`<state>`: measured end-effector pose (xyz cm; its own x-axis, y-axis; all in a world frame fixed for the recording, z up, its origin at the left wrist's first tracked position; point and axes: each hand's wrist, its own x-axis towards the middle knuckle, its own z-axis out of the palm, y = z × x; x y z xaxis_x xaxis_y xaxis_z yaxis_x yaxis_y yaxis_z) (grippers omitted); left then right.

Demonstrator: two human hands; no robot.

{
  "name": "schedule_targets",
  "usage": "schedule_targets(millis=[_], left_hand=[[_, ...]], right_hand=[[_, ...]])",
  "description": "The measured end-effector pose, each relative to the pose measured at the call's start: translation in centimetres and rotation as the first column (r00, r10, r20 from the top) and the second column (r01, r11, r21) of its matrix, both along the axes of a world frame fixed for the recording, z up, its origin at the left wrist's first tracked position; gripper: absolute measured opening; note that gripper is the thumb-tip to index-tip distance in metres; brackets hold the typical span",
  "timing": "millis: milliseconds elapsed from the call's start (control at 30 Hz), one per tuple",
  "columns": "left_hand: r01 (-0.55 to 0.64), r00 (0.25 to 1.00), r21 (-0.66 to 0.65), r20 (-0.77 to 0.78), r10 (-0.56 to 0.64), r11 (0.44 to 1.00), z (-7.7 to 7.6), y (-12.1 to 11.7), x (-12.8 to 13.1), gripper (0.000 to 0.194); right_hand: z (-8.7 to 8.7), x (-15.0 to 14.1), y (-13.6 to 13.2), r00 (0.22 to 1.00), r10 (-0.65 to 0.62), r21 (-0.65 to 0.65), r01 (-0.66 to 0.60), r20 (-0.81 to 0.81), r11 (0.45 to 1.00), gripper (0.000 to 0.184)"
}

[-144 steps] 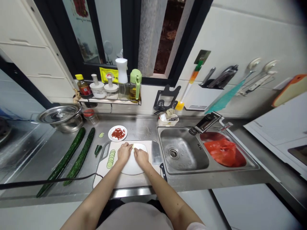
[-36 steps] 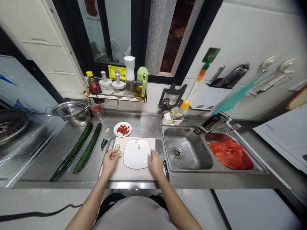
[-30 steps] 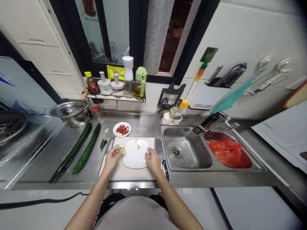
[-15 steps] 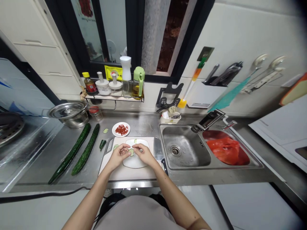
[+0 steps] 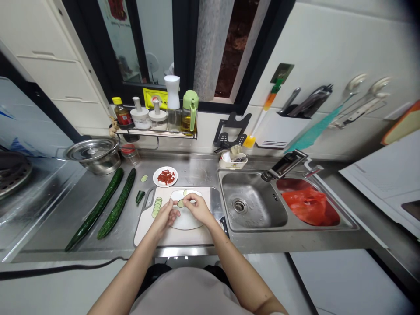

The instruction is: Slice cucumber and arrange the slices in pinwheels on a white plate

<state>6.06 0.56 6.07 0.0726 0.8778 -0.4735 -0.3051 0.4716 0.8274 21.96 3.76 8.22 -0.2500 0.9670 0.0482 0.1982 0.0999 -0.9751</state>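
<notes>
Above a white plate [image 5: 185, 221] on the cutting board [image 5: 144, 234], my right hand [image 5: 198, 209] pinches a thin round cucumber slice [image 5: 180, 203]. My left hand [image 5: 166, 216] is beside it, fingers apart, with one fingertip reaching to the slice's left edge; whether it presses on it I cannot tell. Another slice [image 5: 185, 192] lies at the plate's far rim. Left of my left hand, a row of overlapping cucumber slices [image 5: 157, 207] rests on the board. A knife [image 5: 225, 226] lies at the board's right edge, its blade not visible.
Two whole cucumbers [image 5: 116, 205], a cucumber end [image 5: 140, 197] and a loose slice lie left of the board. Behind it stands a small dish of chopped red pieces [image 5: 166, 177]. A double sink [image 5: 256, 225] is on the right, a lidded steel pot [image 5: 98, 159] at the back left.
My left hand has drawn back from the slice and its fingers have opened, uncovering the slice row. My right hand keeps the slice, now slightly farther away and turned.
</notes>
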Motion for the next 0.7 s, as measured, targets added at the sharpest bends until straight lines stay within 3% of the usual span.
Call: schedule_targets(millis=[133, 267, 500, 700], left_hand=[[0.083, 0.95, -0.169, 0.312, -0.027, 0.982, 0.0, 0.2, 0.1, 0.039], [0.107, 0.911, -0.18, 0.411, -0.024, 0.978, 0.2, 0.6, 0.0, 0.027], [0.054, 0.922, -0.085, 0.386, -0.017, 0.995, 0.5, 0.7, -0.2, 0.048], [-0.027, 0.981, 0.061, 0.191, 0.014, 0.998, 1.6, 0.5, 0.2, 0.065]], right_hand=[[0.2, 0.1, -0.1, 1.0, -0.002, -0.001, 0.002, 0.0, 1.0, 0.015], [-0.1, 0.4, -0.2, 0.999, 0.0, 0.025, -0.001, 0.038, 1.0, 0.014], [-0.3, 0.6, -0.3, 0.998, 0.005, 0.049, -0.008, 0.067, 0.999, 0.013], [-0.3, 0.4, -0.4, 1.0, 0.011, -0.012, -0.011, 0.002, 1.0, 0.01]])
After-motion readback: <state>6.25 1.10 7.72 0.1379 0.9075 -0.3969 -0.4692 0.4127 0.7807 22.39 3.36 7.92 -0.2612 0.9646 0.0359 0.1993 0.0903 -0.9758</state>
